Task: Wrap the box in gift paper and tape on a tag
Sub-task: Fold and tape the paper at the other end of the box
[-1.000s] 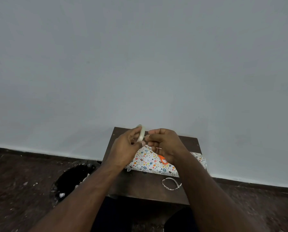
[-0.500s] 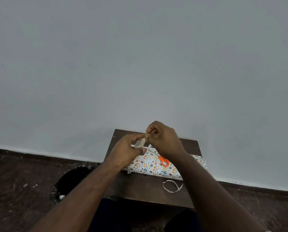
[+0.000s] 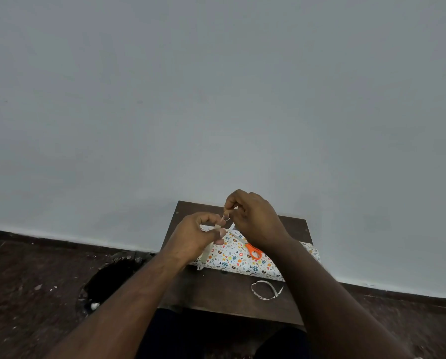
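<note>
A plain pale grey-blue wall (image 3: 216, 99) fills the upper frame beyond the fingers, evenly lit. Along its foot, a dark skirting strip (image 3: 48, 240) meets a dark, speckled floor (image 3: 22, 294) strewn with pale flecks. Below the fingers, 1 small dark wooden table (image 3: 216, 291) stands against the wall. Left of the fingers, a black-lined bin (image 3: 108, 278) sits on the floor just beside the table.

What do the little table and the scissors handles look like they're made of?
The table looks like dark brown wood with a dull finish; faint grain and screw heads near its corners suggest it. The scissors have bright orange, smooth handles, probably plastic; the blades look like pale metal.
</note>
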The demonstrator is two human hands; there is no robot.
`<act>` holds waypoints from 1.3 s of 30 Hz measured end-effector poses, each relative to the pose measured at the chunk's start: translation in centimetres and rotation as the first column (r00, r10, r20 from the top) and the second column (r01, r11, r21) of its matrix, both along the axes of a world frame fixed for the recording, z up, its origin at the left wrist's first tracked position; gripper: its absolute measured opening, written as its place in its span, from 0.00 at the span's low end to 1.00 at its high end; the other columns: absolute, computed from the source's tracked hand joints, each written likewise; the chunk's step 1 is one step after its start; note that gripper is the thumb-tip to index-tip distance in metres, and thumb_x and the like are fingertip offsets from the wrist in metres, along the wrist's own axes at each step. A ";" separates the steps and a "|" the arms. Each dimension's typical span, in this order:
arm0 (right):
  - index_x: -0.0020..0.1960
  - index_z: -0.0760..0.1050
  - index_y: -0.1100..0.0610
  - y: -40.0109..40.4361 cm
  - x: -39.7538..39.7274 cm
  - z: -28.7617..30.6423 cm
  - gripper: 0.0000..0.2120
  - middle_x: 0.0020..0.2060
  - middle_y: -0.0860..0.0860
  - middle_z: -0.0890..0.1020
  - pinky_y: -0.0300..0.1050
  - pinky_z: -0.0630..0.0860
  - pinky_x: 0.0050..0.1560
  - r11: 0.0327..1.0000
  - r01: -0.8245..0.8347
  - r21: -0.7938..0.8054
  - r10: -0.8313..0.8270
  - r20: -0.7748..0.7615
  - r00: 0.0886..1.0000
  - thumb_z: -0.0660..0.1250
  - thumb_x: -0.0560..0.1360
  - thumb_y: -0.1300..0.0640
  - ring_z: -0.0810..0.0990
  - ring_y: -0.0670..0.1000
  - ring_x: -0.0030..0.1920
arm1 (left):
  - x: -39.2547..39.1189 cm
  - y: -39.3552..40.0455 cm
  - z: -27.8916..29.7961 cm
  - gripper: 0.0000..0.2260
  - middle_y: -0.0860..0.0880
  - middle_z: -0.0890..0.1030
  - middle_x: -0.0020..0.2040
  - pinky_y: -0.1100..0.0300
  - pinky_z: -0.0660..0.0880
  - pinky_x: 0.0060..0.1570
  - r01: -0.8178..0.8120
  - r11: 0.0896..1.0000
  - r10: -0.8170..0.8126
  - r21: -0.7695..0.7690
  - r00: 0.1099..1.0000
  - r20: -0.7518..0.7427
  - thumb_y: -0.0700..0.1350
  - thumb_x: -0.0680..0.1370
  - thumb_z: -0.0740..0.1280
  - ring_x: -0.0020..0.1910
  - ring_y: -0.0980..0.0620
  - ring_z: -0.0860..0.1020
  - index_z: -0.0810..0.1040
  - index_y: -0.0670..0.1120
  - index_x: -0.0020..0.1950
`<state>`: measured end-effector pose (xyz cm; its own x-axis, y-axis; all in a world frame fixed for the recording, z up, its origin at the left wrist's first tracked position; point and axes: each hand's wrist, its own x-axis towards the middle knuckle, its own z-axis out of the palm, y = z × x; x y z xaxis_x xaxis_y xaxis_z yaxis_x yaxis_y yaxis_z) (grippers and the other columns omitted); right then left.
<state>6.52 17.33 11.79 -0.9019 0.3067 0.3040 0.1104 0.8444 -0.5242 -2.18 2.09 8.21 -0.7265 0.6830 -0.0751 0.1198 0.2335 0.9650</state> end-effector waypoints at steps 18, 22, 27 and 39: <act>0.59 0.79 0.54 0.6 1.0 1.6 0.12 0.45 0.55 0.87 0.47 0.82 0.44 0.662 0.077 -0.745 0.038 0.136 0.990 0.74 0.77 0.55 0.85 0.51 0.41 | 0.2 0.4 0.5 0.02 0.53 0.84 0.54 0.48 0.81 0.53 -0.075 0.996 0.079 0.052 0.994 -0.077 0.44 0.77 0.75 0.36 0.52 0.86 0.87 0.52 0.46; 0.59 0.80 0.54 0.6 0.9 1.4 0.16 0.46 0.51 0.86 0.42 0.82 0.43 0.796 0.020 -0.606 0.041 0.087 0.995 0.77 0.73 0.62 0.86 0.48 0.44 | 0.1 0.6 0.9 0.04 0.56 0.84 0.46 0.71 0.76 0.43 -0.084 0.995 0.090 0.049 0.987 -0.135 0.44 0.78 0.74 0.36 0.63 0.83 0.86 0.52 0.45; 0.55 0.81 0.54 0.7 0.7 1.5 0.11 0.42 0.51 0.87 0.45 0.83 0.42 0.803 0.071 -0.592 -0.064 0.033 0.997 0.69 0.76 0.66 0.85 0.49 0.40 | 0.1 0.5 0.7 0.03 0.54 0.85 0.50 0.53 0.81 0.51 -0.081 0.996 0.085 0.048 0.992 -0.094 0.43 0.77 0.74 0.35 0.54 0.86 0.87 0.51 0.45; 0.49 0.79 0.65 1.1 0.1 3.2 0.04 0.37 0.58 0.84 0.40 0.75 0.32 0.486 0.279 -0.828 -0.044 0.296 0.954 0.68 0.78 0.63 0.78 0.49 0.29 | 0.5 0.7 0.6 0.03 0.60 0.81 0.53 0.64 0.79 0.44 -0.050 0.999 0.048 -0.001 0.973 -0.226 0.45 0.78 0.73 0.33 0.56 0.84 0.87 0.48 0.49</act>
<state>6.62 18.40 14.98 -0.8080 0.4538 -0.3758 0.3973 -0.0515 -0.9162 -1.71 2.82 8.76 -0.7578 0.6461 0.0905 0.3229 0.2509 0.9126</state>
